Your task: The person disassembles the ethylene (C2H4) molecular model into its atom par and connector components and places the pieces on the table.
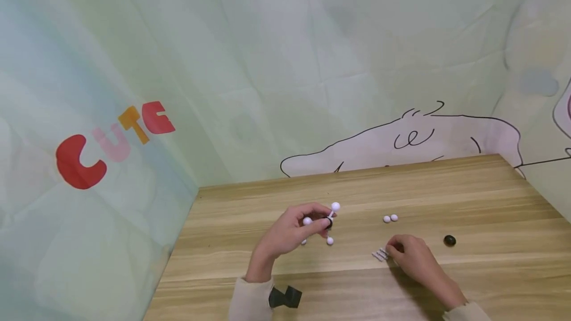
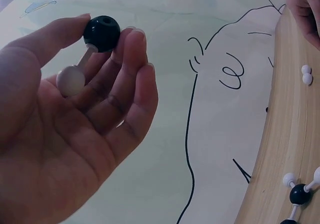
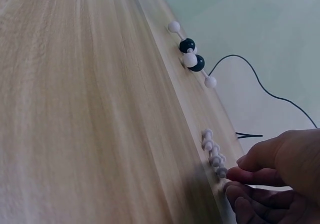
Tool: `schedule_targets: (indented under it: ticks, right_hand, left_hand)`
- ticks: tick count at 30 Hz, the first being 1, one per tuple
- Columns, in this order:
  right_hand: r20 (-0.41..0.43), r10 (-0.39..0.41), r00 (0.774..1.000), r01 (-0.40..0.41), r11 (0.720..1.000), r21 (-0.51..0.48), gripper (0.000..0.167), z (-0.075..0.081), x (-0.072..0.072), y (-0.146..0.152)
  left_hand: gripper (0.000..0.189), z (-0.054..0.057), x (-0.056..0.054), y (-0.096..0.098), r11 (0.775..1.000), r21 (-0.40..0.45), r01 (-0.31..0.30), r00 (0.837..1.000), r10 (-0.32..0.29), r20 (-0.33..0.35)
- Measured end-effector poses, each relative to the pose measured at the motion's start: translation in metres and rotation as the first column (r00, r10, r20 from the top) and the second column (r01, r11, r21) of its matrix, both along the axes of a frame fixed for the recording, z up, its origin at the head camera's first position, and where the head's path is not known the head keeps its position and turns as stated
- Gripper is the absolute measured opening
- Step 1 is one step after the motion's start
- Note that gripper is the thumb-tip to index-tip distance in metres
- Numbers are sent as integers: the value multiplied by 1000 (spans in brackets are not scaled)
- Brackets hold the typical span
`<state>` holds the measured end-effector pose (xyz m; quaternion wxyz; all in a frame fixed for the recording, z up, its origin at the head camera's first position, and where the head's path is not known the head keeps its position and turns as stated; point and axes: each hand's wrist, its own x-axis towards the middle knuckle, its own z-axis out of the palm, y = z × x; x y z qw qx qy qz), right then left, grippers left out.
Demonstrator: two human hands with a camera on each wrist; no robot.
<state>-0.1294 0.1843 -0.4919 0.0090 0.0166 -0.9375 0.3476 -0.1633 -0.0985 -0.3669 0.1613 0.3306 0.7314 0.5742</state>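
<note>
My left hand (image 1: 285, 234) pinches a black ball (image 2: 101, 34) between thumb and fingertips. A short white connector (image 2: 87, 56) joins that ball to a white ball (image 2: 71, 80) beside the palm. Behind this hand, on the table, lies a ball-and-stick model with black balls (image 2: 300, 194) and white balls (image 3: 210, 81), partly hidden in the head view. My right hand (image 1: 417, 259) is down at the table, its fingertips pinching at the end of a row of small white connectors (image 3: 208, 139). The fingers largely hide the piece between them.
Two loose white balls (image 1: 390, 218) lie side by side beyond the right hand. A single black ball (image 1: 449, 240) sits to its right. The wooden table (image 1: 250, 202) ends at a printed cloth backdrop (image 1: 267, 88).
</note>
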Motion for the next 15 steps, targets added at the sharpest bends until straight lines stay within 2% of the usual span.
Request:
schedule_targets:
  ticks: [4,8,12,15]
  right_hand:
    - [12,7,1000,-7,1000,2,5,2,0,0]
    - [4,10,1000,-10,1000,-5,9,8,-1,1]
    - [-77,9,997,-11,999,-32,14,22,-3,1]
    - [-152,17,988,-33,995,-98,14,40,-1,-4]
  left_hand:
    - [21,1,1,3,999,40,28,999,-29,33]
    - [19,0,1,5,997,51,49,999,-50,18]
    - [19,-1,1,8,998,33,46,999,-46,-7]
    - [19,-1,2,10,999,22,48,999,-48,5]
